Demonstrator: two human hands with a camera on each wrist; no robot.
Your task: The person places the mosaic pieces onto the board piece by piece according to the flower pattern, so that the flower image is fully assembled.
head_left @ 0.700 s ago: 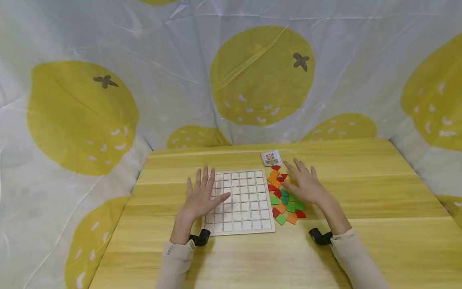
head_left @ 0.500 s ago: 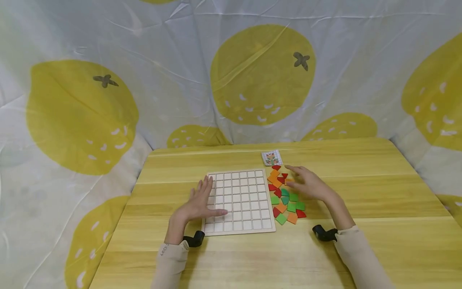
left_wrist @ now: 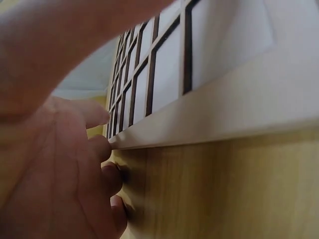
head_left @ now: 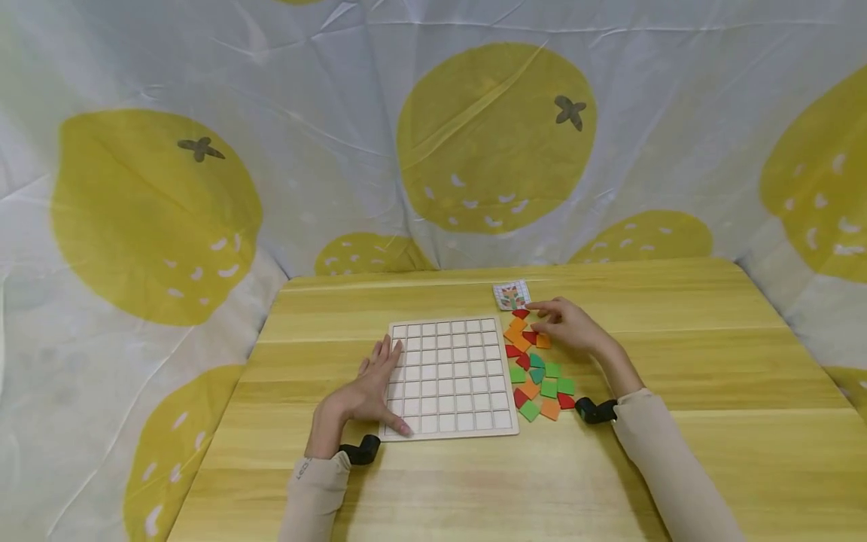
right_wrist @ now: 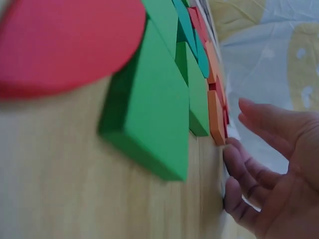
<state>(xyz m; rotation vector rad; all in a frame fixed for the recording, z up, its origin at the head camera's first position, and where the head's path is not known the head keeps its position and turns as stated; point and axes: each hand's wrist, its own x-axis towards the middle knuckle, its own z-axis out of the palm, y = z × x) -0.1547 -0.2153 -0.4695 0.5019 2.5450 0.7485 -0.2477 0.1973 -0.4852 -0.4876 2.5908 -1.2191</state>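
My left hand [head_left: 366,391] rests at the left side of a pale wooden grid board [head_left: 450,376], thumb over its lower left corner. In the left wrist view, the fingers [left_wrist: 112,179] lie along the board's edge, one fingertip on its rim. My right hand [head_left: 576,327] is over the far end of a pile of flat coloured pieces, near a red piece [head_left: 520,313] and an orange square [head_left: 543,341]. Its thumb and fingers stand apart in the right wrist view; no piece shows between them. A green block [right_wrist: 154,109] looms close there.
A small picture card [head_left: 511,295] with a flower pattern lies beyond the pile. Green squares [head_left: 552,369], teal pieces [head_left: 536,360] and other red and orange ones lie right of the board on the wooden table [head_left: 711,354]. A lemon-print cloth [head_left: 339,150] hangs behind.
My left hand has come down onto the board's left edge, its thumb shifting toward the near corner. My right hand has moved in over the pile's far end, its fingers drawing closer together.
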